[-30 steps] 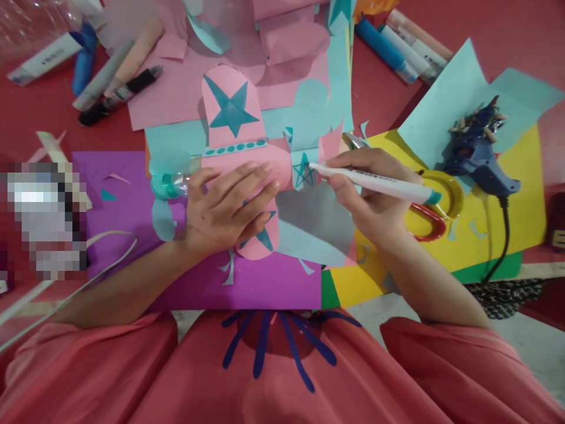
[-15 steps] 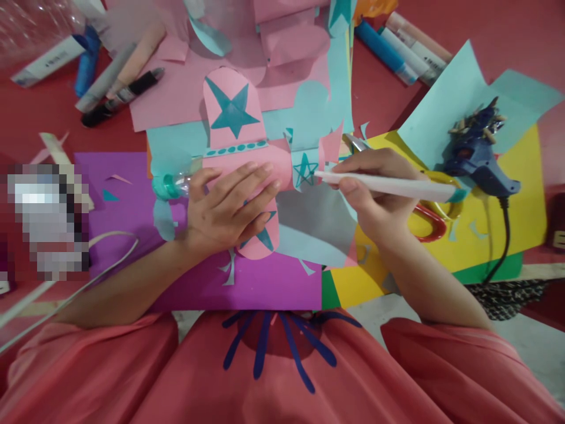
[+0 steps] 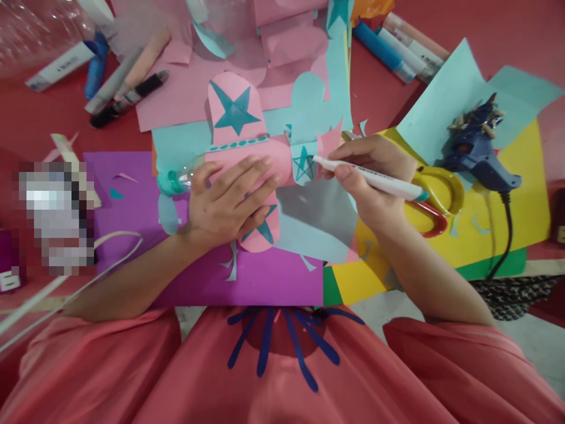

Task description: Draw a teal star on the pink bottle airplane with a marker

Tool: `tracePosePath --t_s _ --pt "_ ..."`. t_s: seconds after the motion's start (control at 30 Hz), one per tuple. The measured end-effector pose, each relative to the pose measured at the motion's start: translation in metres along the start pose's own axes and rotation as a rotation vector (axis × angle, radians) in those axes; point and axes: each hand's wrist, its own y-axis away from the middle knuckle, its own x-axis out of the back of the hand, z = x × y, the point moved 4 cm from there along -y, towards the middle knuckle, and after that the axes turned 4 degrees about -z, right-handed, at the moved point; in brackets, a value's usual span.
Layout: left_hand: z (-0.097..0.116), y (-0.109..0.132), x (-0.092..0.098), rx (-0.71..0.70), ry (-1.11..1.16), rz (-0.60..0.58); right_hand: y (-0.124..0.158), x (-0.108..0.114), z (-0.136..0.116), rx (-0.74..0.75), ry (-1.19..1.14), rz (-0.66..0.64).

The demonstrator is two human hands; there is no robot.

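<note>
My left hand (image 3: 232, 203) lies with its fingers spread over a pink paper-wrapped plastic bottle (image 3: 280, 150), pressing on it from above. The bottle's green cap (image 3: 168, 182) pokes out on the left. Rounded pink flaps stick out of the bottle like wings; the upper wing (image 3: 236, 109) bears a filled teal star, and my fingers partly cover the lower one. My right hand (image 3: 375, 176) grips a white marker (image 3: 375, 179). Its tip meets a light-blue paper band (image 3: 304, 164) at the bottle's right end, where a star is outlined in teal.
Scissors with red and yellow handles (image 3: 457, 188) lie right of my right hand. A blue glue gun (image 3: 483, 153) with a cord rests on yellow paper (image 3: 525, 194). Several markers lie at upper left and upper right. Purple paper (image 3: 273, 282) with scraps spreads beneath my left arm.
The marker has tilted and its tip has shifted slightly up along the star's right side. My left hand stays in place on the bottle. The whole view has shifted a little.
</note>
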Motion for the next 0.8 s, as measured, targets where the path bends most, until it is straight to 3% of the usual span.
tracePosePath --t_s 0.4,0.53,0.8 --pt "-0.0016 0.0018 -0.0025 -0.002 0.022 -0.014 -0.0029 -0.0026 -0.0026 0.057 -0.013 0.017" --pt "-0.0028 0.0007 -0.0037 0.057 0.1 -0.047 -0.0011 -0.0026 -0.002 0.063 -0.005 -0.023" --pt "-0.0026 0.0001 -0.0026 0.036 0.089 -0.021 0.0005 -0.0047 -0.0063 0.066 0.059 -0.089"
